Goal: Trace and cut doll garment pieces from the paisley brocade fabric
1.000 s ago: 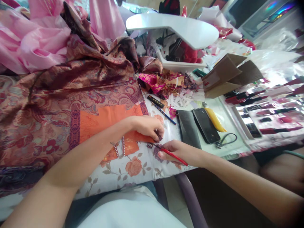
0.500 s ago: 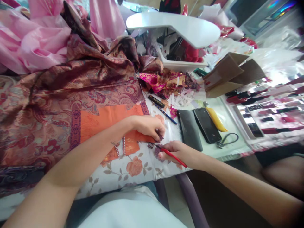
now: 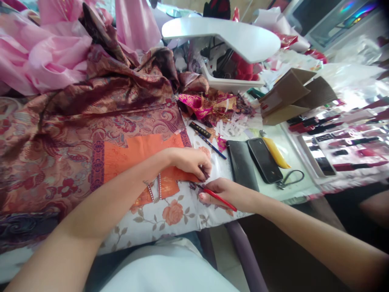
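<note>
Red-handled scissors [image 3: 219, 198] are in my right hand [image 3: 232, 194], its fingers closed round the grips. Their blades point left and lie at the edge of the patterned fabric [image 3: 158, 113], just below my left hand [image 3: 192, 162]. My left hand is closed in a pinch on a purplish bit of that fabric's edge. An orange template [image 3: 136, 148] with notched edges lies on the fabric, partly covered by my left forearm. Two narrow strips with rows of white dots show on its near side. Under it all is a floral tablecloth [image 3: 172, 213].
A blue pencil [image 3: 212, 147] and a small black box [image 3: 199, 129] lie beyond my hands. To the right are a black case [image 3: 243, 164], a phone [image 3: 265, 160], a cardboard box [image 3: 291, 95] and a tray of cosmetics [image 3: 316, 156]. Fabric scraps [image 3: 212, 105] are heaped behind, beside a white lamp [image 3: 221, 34].
My right hand has shifted slightly left with the scissors, so the blades are closer beneath my left hand. My left hand has hardly moved.
</note>
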Demonstrator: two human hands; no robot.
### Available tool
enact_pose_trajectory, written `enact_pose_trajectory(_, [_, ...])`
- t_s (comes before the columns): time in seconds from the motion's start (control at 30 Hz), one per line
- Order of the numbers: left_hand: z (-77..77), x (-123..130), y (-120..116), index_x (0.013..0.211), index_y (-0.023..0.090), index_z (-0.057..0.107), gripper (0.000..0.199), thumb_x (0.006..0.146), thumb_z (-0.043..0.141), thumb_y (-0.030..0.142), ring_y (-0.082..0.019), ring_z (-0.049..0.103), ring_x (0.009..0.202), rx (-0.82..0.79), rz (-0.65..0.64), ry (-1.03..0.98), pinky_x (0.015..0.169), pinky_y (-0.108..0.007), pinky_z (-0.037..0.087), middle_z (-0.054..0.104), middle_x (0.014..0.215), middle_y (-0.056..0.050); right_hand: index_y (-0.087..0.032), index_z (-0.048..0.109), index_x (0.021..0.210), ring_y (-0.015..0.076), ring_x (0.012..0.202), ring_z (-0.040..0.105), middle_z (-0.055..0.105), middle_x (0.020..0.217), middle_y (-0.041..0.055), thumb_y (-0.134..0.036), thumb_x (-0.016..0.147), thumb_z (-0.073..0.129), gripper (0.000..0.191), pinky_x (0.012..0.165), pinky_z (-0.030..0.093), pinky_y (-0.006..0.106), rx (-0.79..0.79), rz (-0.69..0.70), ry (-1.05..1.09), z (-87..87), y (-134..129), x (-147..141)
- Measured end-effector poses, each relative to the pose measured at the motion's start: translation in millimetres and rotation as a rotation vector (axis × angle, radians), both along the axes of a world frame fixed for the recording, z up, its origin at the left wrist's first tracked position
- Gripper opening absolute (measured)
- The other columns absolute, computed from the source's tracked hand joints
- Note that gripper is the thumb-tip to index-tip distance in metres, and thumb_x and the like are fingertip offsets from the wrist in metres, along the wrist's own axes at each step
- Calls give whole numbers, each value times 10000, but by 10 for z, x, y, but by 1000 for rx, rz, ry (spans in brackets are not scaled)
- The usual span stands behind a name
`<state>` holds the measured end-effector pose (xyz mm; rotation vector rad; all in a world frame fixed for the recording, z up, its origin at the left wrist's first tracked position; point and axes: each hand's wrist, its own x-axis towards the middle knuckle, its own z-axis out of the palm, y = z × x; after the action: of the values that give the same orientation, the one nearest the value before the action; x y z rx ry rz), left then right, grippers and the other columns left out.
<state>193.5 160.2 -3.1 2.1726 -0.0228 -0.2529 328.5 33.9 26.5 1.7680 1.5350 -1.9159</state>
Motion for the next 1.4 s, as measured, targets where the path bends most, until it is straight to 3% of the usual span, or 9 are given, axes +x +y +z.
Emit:
enact_pose_trajectory(0.43, [-24, 11, 1, 806, 154, 669, 50, 793, 622, 143, -108, 553, 706, -20, 19, -6, 634, -194, 369, 630, 757, 20, -173, 522, 639, 77, 381, 336, 375, 417, -71, -696, 709, 601, 533, 407, 282, 229, 15, -95, 15, -104, -87, 20])
enact_pose_trajectory(0.8, [-35, 10, 3, 824, 130, 664, 67, 806, 602, 151, -113, 560, 723, -37, 14, 2, 657, -196, 384, 636, 779, 5, -188, 466, 651, 85, 393, 353, 388, 451, -63, -704, 751, 549, 533, 394, 318, 227, -39, -26, 37, -19, -52, 32])
enact_pose_trajectory(1.03, [-76, 16, 13, 785, 138, 668, 68, 785, 602, 157, -121, 553, 705, -69, 11, -26, 659, -213, 393, 625, 752, 4, -196, 411, 592, 76, 394, 340, 373, 439, -66, -691, 743, 571, 542, 396, 281, 222, 1, -26, 45, -36, -42, -8])
enact_pose_trajectory(1.4, [-94, 29, 14, 802, 127, 678, 67, 773, 622, 147, -125, 571, 725, -84, 23, -21, 675, -217, 403, 649, 785, -7, -182, 467, 613, 66, 381, 286, 337, 423, -77, -715, 722, 564, 553, 395, 210, 223, 59, -92, 13, -101, -98, -37])
